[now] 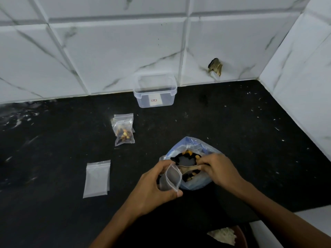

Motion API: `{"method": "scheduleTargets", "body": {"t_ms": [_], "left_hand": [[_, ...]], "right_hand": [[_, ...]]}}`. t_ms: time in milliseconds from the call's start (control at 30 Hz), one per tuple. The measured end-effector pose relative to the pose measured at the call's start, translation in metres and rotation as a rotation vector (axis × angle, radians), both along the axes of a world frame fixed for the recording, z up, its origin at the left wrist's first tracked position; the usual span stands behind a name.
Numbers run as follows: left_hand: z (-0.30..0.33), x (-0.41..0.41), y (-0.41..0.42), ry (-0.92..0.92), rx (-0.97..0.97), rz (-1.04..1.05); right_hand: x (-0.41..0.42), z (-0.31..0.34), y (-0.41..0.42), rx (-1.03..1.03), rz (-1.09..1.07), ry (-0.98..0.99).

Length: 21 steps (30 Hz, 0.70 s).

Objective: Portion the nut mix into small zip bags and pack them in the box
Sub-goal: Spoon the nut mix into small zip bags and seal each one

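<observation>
Nuts are in one small bag so far: the filled zip bag (124,130) lies on the dark counter (232,122), a bit left of the middle of the frame. It is not in the box yet. The clear box (155,93) stands open by the wall in the upper middle, and I see no bags inside it.

Low in the middle, the left hand (152,188) pinches an empty zip bag (170,178) and holds its mouth open. Right beside it, the right hand (219,169) has its fingers curled around a spoon (188,168). The spoon reaches across the big bag of nut mix (189,158), with its bowl at the mouth of the small bag. I cannot tell if the spoon has nuts on it.

More flat empty bags (96,179) wait in the lower left (it looks like two, one on top of the other).

So I think the job is at an early stage. This bag needs filling and zipping, then the other ones, and then all of them go in the box.
</observation>
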<state>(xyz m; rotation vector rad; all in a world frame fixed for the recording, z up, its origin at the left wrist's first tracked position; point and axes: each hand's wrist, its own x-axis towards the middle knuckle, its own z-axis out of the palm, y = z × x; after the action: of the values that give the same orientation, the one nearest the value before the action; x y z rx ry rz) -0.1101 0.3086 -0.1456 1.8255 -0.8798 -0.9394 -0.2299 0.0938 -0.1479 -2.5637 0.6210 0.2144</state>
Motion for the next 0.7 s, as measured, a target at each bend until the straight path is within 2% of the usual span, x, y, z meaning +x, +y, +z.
{"method": "scheduleTargets", "body": {"t_ms": [133, 300, 400, 533, 700], "left_hand": [[0.004, 0.002, -0.001, -0.014, 0.005, 0.023], [0.008, 0.005, -0.002, -0.027, 0.012, 0.011], [0.012, 0.006, -0.004, -0.061, 0.013, 0.036], [0.017, 0.007, -0.014, -0.133, 0.017, 0.098], [0.027, 0.006, -0.031, -0.200, -0.004, 0.165]], "right_hand": [[-0.006, 0.017, -0.014, 0.179, -0.111, 0.051], [-0.011, 0.038, -0.028, 0.573, -0.387, 0.075], [-0.014, 0.052, -0.031, 0.681, -0.480, 0.071], [-0.010, 0.082, -0.030, 0.668, -0.455, 0.017], [-0.001, 0.122, -0.015, 0.499, -0.340, -0.130]]}}
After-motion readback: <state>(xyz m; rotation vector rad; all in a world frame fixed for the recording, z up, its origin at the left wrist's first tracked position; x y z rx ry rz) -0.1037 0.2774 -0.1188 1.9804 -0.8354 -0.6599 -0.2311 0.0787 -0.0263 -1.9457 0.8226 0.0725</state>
